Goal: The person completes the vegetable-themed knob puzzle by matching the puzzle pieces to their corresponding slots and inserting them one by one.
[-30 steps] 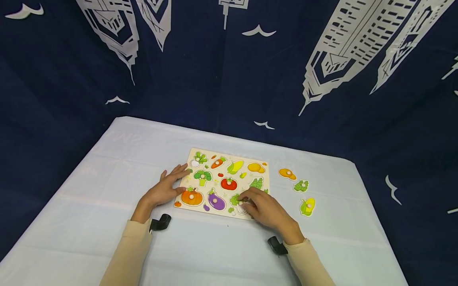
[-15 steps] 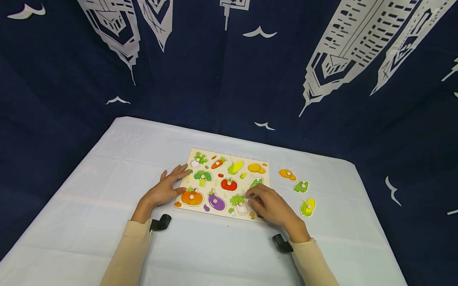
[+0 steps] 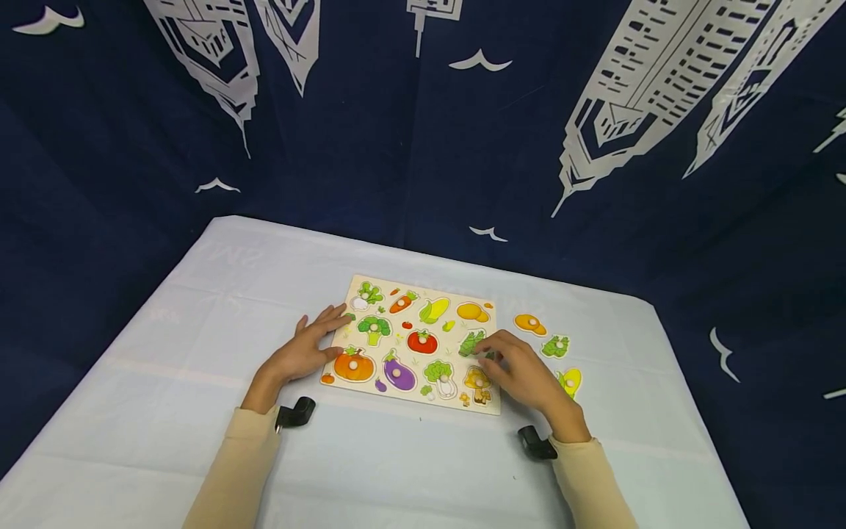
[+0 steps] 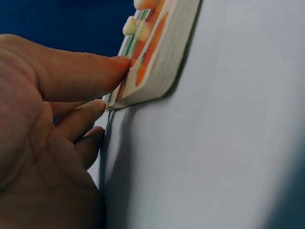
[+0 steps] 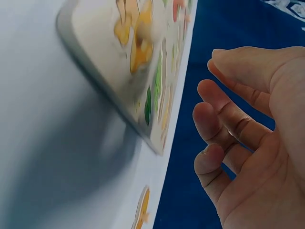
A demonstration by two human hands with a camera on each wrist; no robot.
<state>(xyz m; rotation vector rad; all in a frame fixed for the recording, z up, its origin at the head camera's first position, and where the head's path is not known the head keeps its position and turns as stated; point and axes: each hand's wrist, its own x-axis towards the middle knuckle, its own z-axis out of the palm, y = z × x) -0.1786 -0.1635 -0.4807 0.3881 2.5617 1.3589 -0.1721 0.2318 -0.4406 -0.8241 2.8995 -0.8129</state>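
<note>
Okay, clock centred on the puzzle board [image 3: 408, 392], flat on the counter [image 3: 370, 455]. Left hand [image 3: 300, 353] at 9: fingers spread, thumb and fingertips on the board's edge, likely steadying; can't tell how hard. Corn slot [image 3: 434, 309] at 1, potato slot [image 3: 472, 311] at 2, green slot [image 3: 469, 343] at 3 show no knobs, so probably unfilled; mushroom piece [image 3: 477, 378] at 4 looks seated. Right hand [image 3: 525, 371] between 3 and 4, over the edge: fingers loosely bent, nothing visible in them. Loose beyond: potato piece [image 3: 530, 324] just before 3, green piece [image 3: 556, 345] at 3, corn piece [image 3: 571, 381] toward 4. My read: between placements, three left; next move calls for pinching a loose knob and matching outline to slot. Obscured: green slot and corn piece, partly behind right hand; right wrist view blurs mushroom knob, cuts off potato piece; left wrist view only catches a board corner.
</note>
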